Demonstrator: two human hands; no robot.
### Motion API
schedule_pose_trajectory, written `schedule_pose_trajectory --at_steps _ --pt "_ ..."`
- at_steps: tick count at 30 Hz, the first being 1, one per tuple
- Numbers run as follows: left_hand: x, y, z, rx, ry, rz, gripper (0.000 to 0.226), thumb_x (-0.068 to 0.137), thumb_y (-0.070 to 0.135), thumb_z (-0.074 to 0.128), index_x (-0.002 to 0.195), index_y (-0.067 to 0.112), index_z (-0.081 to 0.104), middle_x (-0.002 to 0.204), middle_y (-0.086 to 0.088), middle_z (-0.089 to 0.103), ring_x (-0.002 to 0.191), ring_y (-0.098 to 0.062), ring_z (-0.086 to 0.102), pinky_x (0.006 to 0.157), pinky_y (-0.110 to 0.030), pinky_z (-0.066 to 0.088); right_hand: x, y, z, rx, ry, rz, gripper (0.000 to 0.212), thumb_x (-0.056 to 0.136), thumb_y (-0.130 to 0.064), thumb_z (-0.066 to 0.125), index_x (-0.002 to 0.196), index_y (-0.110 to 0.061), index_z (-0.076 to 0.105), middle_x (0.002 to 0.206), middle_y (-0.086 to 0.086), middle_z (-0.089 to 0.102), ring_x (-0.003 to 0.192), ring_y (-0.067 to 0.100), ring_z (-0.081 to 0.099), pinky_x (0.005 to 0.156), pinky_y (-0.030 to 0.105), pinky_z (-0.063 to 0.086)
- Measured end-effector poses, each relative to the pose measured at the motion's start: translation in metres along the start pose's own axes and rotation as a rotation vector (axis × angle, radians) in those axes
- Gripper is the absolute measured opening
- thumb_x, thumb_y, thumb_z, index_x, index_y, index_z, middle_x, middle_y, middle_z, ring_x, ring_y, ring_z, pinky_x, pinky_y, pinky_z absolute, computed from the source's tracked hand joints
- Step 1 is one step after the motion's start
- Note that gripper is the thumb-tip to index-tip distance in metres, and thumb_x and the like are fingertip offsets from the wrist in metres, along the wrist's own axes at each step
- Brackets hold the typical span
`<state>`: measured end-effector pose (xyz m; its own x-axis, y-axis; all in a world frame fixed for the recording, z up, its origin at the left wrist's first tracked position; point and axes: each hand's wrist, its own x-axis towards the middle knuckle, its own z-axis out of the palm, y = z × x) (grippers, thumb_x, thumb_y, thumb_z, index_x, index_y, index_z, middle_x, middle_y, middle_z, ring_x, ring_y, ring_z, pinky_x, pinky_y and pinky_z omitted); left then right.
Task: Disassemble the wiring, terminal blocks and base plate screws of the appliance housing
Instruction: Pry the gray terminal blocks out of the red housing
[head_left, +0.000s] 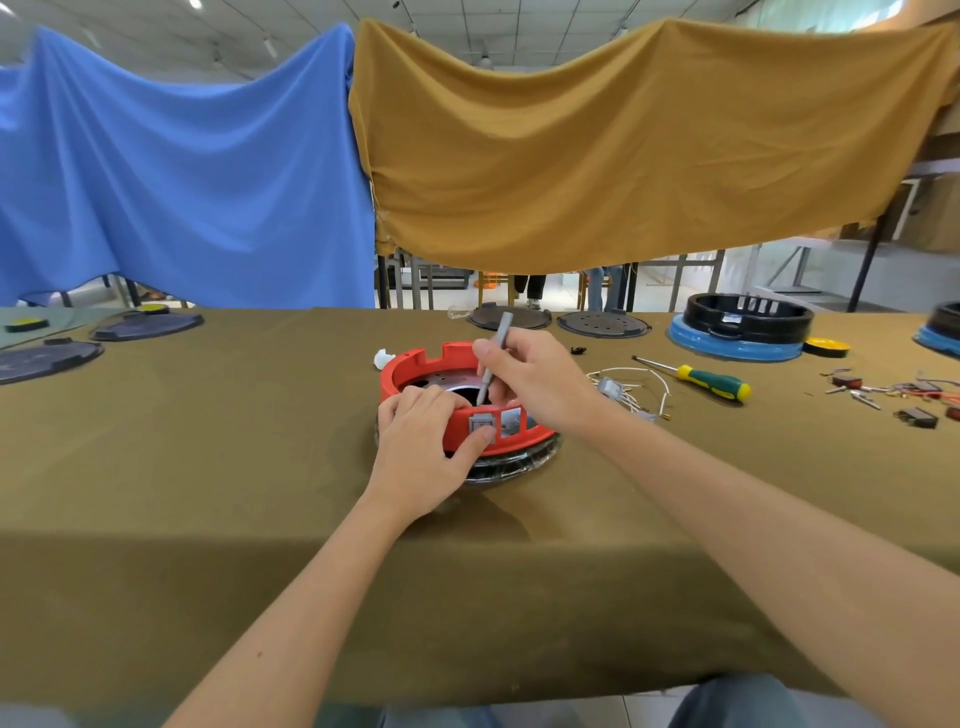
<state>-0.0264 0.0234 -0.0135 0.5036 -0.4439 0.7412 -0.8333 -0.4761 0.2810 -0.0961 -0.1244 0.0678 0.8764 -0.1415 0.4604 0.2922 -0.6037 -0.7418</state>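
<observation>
Left hand (423, 439) clasps red housing (467, 410); right grip (530, 379) holds screwdriver (491, 364) inside.

A blue cloth (182, 171) and a mustard cloth (623, 140) hang side by side behind the olive-covered table (208, 493).

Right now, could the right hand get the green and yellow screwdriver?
Probably not straight away: the right hand already holds a grey tool. The screwdriver lies in the open on that side, nothing covering it.

We note a matt red plastic housing (462, 400) on a matt olive cloth table cover (208, 467), a grey metal tool (491, 358), and, at 2 o'clock, a glossy plastic-handled screwdriver (714, 382).
</observation>
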Motion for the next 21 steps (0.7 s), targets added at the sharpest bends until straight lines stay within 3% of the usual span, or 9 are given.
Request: schedule_pose_trajectory --at_steps 5,11,14,16,21 --pt "0.0 0.001 -0.002 0.002 0.01 0.001 0.033 0.086 0.058 0.046 0.089 0.027 0.056 0.09 0.015 0.055 0.095 -0.012 0.048 0.093 -0.028 0.025 -0.002 -0.004 0.011 -0.207 -0.106 -0.066 0.029 0.101 -0.035 0.056 0.092 -0.009 0.064 0.081 0.009 0.071 0.075 0.024 0.069 0.077 0.041 0.059" --pt "0.001 0.0 -0.001 0.011 0.006 0.006 0.039 0.086 0.057 0.049 0.093 0.021 0.062 0.091 0.013 0.056 0.097 -0.013 0.048 0.096 -0.029 0.026 0.0 -0.005 0.009 -0.299 -0.124 -0.092 0.032 0.102 -0.037 0.054 0.091 -0.008 0.064 0.081 0.011 0.07 0.075 0.028 0.067 0.075 0.046 0.056" --pt "0.001 0.0 -0.001 0.012 0.008 0.006 0.036 0.086 0.055 0.052 0.094 0.022 0.062 0.089 0.013 0.055 0.095 -0.012 0.047 0.095 -0.028 0.024 0.009 -0.01 0.011 -0.345 -0.17 -0.049 0.04 0.102 -0.038 0.052 0.091 -0.002 0.063 0.078 0.01 0.067 0.067 0.028 0.062 0.07 0.043 0.053" --pt "0.0 -0.001 -0.002 0.009 0.004 0.0 0.036 0.087 0.056 0.053 0.096 0.023 0.062 0.089 0.012 0.056 0.095 -0.011 0.046 0.096 -0.027 0.024 0.017 -0.014 0.015 -0.368 -0.212 -0.016 0.043 0.103 -0.036 0.051 0.091 0.003 0.063 0.071 0.007 0.061 0.058 0.019 0.052 0.063 0.039 0.048" --pt "0.0 0.0 -0.002 0.004 0.011 0.015 0.031 0.089 0.052 0.06 0.103 0.025 0.063 0.094 0.012 0.059 0.097 -0.01 0.047 0.098 -0.028 0.025 0.029 -0.018 0.018 -0.384 -0.306 0.068 0.044 0.104 -0.035 0.049 0.099 0.007 0.064 0.07 0.005 0.058 0.062 0.018 0.05 0.065 0.035 0.044"
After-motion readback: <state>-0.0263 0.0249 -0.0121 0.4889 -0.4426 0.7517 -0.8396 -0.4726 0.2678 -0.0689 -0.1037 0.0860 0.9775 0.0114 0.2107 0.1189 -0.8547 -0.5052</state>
